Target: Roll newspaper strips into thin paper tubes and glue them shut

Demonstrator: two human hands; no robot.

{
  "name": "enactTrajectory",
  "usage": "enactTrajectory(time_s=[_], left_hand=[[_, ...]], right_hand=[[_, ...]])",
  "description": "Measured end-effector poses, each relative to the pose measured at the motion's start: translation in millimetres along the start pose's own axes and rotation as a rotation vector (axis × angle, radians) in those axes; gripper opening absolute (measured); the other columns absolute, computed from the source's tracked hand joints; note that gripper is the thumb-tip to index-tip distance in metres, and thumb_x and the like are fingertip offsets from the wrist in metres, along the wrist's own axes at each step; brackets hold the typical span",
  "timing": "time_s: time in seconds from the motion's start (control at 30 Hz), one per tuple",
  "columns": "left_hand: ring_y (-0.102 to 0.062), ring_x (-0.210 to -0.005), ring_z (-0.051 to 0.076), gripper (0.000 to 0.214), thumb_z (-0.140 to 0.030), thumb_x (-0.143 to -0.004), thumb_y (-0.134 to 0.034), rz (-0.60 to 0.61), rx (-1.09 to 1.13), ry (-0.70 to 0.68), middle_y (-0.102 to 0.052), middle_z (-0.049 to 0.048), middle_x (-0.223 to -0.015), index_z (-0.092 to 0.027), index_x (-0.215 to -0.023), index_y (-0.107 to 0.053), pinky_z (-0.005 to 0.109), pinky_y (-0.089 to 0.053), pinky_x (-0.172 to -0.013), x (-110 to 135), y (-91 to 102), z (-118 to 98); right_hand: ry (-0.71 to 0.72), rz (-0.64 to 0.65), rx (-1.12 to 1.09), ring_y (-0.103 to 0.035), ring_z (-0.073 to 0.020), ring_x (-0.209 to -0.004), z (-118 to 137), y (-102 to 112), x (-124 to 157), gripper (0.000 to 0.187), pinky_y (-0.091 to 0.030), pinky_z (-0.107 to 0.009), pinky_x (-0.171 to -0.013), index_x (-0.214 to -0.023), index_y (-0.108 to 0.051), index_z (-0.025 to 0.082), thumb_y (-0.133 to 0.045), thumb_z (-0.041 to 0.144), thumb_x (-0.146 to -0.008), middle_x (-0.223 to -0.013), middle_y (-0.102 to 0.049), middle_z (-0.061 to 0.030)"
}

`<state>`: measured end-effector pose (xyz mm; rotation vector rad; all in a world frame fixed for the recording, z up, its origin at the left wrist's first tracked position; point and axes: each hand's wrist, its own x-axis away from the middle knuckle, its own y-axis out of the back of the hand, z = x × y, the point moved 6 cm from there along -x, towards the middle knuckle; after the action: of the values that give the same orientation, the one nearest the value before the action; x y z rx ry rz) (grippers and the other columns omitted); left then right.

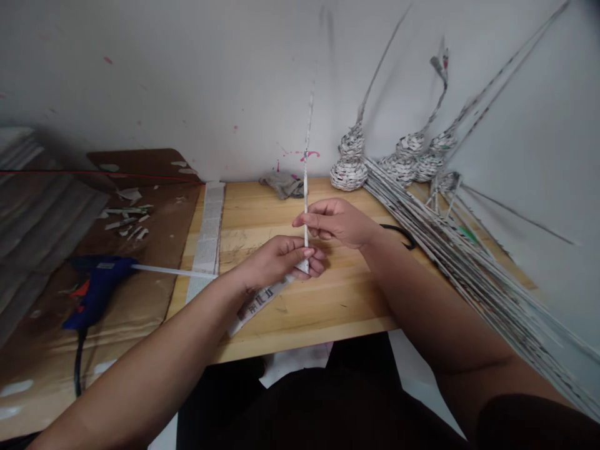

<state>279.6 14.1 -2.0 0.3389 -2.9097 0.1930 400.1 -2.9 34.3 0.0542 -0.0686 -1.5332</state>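
A thin rolled newspaper tube (306, 181) stands nearly upright between my hands, its top end faint against the wall. My left hand (285, 257) pinches its lower end, where a loose newspaper strip (262, 306) trails down to the left, partly behind my left wrist. Just above, my right hand (335, 222) closes thumb and fingers around the tube. Both hands are over the wooden tabletop (347, 306).
A blue glue gun (100, 290) with a white glue stick lies on cardboard at left. Flat newspaper strips (206, 237) lie beside it. A grey rag (284, 185), woven paper gourd shapes (350, 159) and a bundle of paper tubes (435, 244) are behind and right.
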Motion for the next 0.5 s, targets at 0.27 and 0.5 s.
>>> enactTrajectory(time_s=[0.27,0.5], left_hand=[[-0.069,-0.092,0.019,0.029,-0.036,-0.092,-0.058,-0.006,0.027,0.009,-0.073,0.0121,-0.097,-0.014,-0.109,-0.066,0.036,-0.054,-0.081,0.9,0.0,-1.1],[-0.068,-0.088,0.018,0.030,-0.039,-0.090,-0.060,-0.048,-0.021,0.022,-0.072,0.0110,-0.092,-0.012,-0.097,-0.069,0.031,-0.054,-0.074,0.8,0.1,-0.6]], right_hand=[[0.042,-0.053,0.013,-0.034,-0.0047,-0.045,0.1,3.5,-0.8,0.033,-0.022,-0.021,-0.041,-0.084,-0.072,0.010,-0.071,0.043,-0.081,-0.053,-0.048,0.0048],[0.027,-0.129,-0.033,-0.034,-0.0042,-0.044,-1.5,4.7,-2.6,0.032,-0.021,-0.020,-0.040,-0.078,-0.070,0.011,-0.077,0.042,-0.075,-0.051,-0.047,0.0057]])
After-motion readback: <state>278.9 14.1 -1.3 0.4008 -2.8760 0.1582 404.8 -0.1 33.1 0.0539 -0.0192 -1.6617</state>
